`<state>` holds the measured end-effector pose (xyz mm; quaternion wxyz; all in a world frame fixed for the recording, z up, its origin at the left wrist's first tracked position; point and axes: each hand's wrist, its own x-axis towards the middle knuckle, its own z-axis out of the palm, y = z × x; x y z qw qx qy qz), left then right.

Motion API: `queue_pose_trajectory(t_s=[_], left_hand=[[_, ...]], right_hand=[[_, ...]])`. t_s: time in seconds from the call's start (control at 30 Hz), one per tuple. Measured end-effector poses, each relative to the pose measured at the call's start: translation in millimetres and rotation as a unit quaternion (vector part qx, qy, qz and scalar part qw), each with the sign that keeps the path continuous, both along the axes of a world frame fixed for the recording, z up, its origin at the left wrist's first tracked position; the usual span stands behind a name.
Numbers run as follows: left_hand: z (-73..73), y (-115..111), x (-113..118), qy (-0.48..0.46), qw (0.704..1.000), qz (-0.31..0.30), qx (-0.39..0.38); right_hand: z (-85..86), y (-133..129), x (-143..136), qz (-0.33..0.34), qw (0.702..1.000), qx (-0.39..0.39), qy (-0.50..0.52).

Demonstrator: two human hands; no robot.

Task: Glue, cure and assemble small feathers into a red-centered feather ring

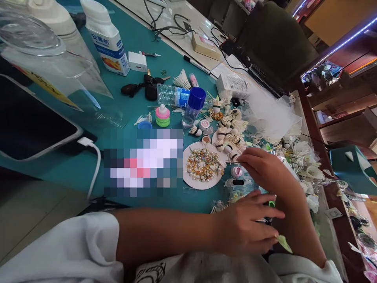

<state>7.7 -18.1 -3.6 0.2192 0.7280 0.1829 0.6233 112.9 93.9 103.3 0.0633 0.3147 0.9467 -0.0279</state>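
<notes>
My right hand (260, 167) is closed, its fingertips gripping a thin metal needle-like tool (234, 162). The tip reaches the right edge of a white plate (190, 179) that holds a pile of beaded sprigs (203, 165) in gold, pearl and orange. Nearer my body, my left hand (247, 224) pinches a pale green petal-like piece (284, 243) between thumb and index finger, the other fingers spread. Beyond my right hand lie several shuttlecocks (228, 135). A small jar with a pink label (236, 171) is just left of the right hand.
A clear bottle with a blue cap (196, 98) stands behind the plate, by a lying water bottle (173, 95). White netting (273, 114) and white flowers (309, 171) crowd the right edge. A tablet (32, 125) with a white cable (96, 169) and tall containers fill the left.
</notes>
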Motion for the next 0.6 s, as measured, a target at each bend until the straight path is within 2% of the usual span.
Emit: queue_pose_trajectory(t_s=[0.13, 0.23, 0.47, 0.6], left_hand=[[3.5, 0, -1, -0.033, 0.998, -0.023, 0.045], [5.4, 0, -1, -0.025, 0.997, -0.069, 0.022], [7.8, -3, -8, 0.007, 0.993, -0.113, -0.023], [4.7, -5, -6, 0.003, 0.991, -0.130, -0.045]], right_hand=[[13.4, -18, 47, -0.047, 0.992, 0.072, 0.087], [12.9, -39, 78, -0.096, 0.985, 0.109, 0.094], [-16.2, -96, 138, -0.232, 0.946, 0.181, 0.137], [-29.4, -114, 169, -0.289, 0.921, 0.221, 0.141]])
